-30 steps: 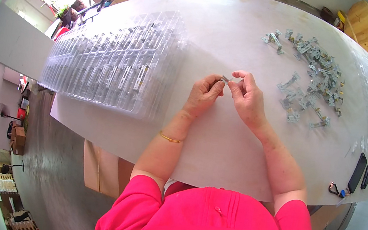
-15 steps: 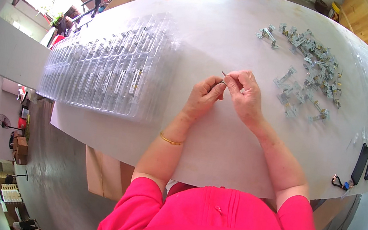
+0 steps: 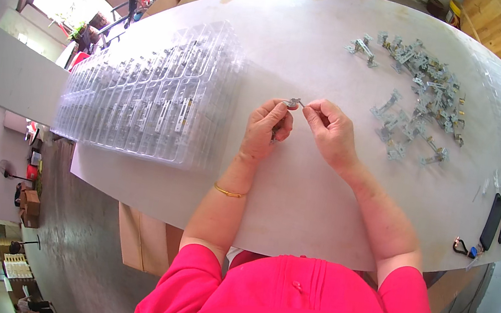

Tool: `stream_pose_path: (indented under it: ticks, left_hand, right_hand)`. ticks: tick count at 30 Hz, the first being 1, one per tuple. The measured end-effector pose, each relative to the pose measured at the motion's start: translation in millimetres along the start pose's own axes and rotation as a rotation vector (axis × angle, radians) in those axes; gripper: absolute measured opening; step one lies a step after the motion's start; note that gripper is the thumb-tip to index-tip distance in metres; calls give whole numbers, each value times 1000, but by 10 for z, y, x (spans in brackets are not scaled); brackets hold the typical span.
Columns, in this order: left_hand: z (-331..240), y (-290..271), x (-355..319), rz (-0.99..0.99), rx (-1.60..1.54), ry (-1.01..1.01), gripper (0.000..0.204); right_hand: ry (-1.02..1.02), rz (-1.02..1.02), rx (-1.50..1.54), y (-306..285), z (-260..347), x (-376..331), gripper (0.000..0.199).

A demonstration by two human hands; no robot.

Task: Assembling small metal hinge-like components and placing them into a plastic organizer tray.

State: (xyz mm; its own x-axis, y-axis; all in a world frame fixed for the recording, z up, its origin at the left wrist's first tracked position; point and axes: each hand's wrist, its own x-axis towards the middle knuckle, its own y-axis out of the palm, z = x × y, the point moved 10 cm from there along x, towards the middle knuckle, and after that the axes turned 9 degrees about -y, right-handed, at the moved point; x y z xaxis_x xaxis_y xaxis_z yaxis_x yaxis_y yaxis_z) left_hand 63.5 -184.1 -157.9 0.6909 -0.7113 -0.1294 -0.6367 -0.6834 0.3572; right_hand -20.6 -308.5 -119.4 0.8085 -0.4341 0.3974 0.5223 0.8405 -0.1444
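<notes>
Big white counter (image 3: 298, 184), clear compartment trays (image 3: 148, 101) sitting left of the hands, loose metal pile (image 3: 420, 98) off to their right. Left hand (image 3: 265, 134) and right hand (image 3: 331, 132) are close together, both pinching one small metal piece (image 3: 293, 104). Best keep fingertips near its ends, steady.

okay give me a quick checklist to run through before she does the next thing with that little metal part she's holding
1. Part held: ok. The small metal part is pinched between the left hand and right hand, above the white table.
2. Both hands free of other items: cannot tell; something dark shows under the left fingers.
3. Supply within reach: ok. The pile of metal parts lies to the right hand's side.
4. Clear plastic trays: ok, beside the left hand, many slots filled.
5. Part correctly assembled: cannot tell, too small.
6. Work spot uncluttered: ok; the black phone lies far off at the table's edge.
</notes>
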Motion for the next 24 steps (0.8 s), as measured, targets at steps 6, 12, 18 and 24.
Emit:
stream_pose_path:
  ticks: [6,12,18,24]
  left_hand:
    - [-11,9,-1,3,32,31,24]
    - [-58,28,-36,-38,231,91,18]
    - [-98,113,-54,-70,426,162,16]
    - [-126,155,-100,-129,608,284,22]
  right_hand:
    - [2,13,-85,-16,13,9,9]
    - [-55,31,-175,-37,35,34,10]
    - [104,93,-24,-15,-151,48,13]
    - [288,168,241,81,-332,46,15]
